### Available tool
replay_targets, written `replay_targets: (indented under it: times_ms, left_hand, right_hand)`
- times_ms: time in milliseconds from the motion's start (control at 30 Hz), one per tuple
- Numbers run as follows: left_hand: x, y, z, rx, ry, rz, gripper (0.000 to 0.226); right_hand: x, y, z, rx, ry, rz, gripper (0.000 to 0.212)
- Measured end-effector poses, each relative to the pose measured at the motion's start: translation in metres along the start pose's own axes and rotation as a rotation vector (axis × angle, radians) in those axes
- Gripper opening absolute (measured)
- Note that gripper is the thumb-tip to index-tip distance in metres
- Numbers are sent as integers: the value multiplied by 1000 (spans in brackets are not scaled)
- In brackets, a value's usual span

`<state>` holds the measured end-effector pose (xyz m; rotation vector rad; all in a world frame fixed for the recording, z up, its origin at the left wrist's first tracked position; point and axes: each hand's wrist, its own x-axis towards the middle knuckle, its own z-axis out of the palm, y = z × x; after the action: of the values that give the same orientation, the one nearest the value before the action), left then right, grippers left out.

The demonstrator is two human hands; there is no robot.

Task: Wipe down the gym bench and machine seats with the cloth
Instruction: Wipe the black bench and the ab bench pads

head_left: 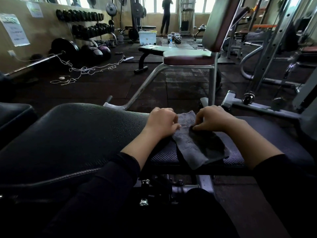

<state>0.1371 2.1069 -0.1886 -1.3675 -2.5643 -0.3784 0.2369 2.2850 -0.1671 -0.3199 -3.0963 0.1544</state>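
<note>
The cloth point(193, 145) lay on the bench seat point(267, 134), long axis running from far edge to near edge. Our left hand point(161, 123) and right hand point(211, 120) both pinched its far end; we judged neither nearer.

No text can be read: two paper notices point(16, 30) point(35, 9) hang on the wall left of the dumbbell rack point(85, 26), their green headings and print too blurred
</note>
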Motion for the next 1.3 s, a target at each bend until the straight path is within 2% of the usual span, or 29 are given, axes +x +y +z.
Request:
replay_targets:
  times_ms: [133, 200, 333, 433, 533, 633, 733, 800, 933, 1000, 1167, 1300]
  left_hand:
    - [-2, -2, -3, -207, -246, -85, 59]
    - [-1, -1, -5, -205, -277, -77, 51]
    - [0, 10, -6, -123, -239, -37, 24]
    - [5, 20, -14, -38, -152, -28, 23]
    - [20, 25, -35, 6, 7, 26, 21]
    - [37, 26, -55, -38, 232, 155, 24]
    - [39, 25, -57, -72, 416, 331, 26]
    - [28, 20, -42, -76, 383, 407, 24]
    - [-9, 10, 2, -170, 60, 474, 17]
    - [-19, 8, 11, -287, -14, 452, 16]
    - [-18, 5, 8, -356, -30, 393, 37]
    - [-20, 7, 12, -380, -31, 402, 31]
  right_hand:
    - [-11, 12, 2, 296, -96, -80, 32]
    - [-12, 16, 7, 292, -25, -107, 27]
    - [-14, 10, 11, 325, 129, -101, 11]
    - [-15, 9, 4, 392, 250, -84, 7]
    - [-11, 14, -13, 356, 441, -101, 9]
    - [-15, 15, -39, 314, 644, -141, 10]
    - [-28, 19, -50, 246, 782, -289, 7]
    - [-40, 23, -42, 247, 692, -349, 7]
    - [-59, 22, 7, 287, 336, -350, 20]
    - [-61, 22, 22, 328, 225, -330, 22]
    - [-58, 22, 17, 405, 170, -191, 24]
    - [-63, 16, 20, 406, 159, -198, 13]
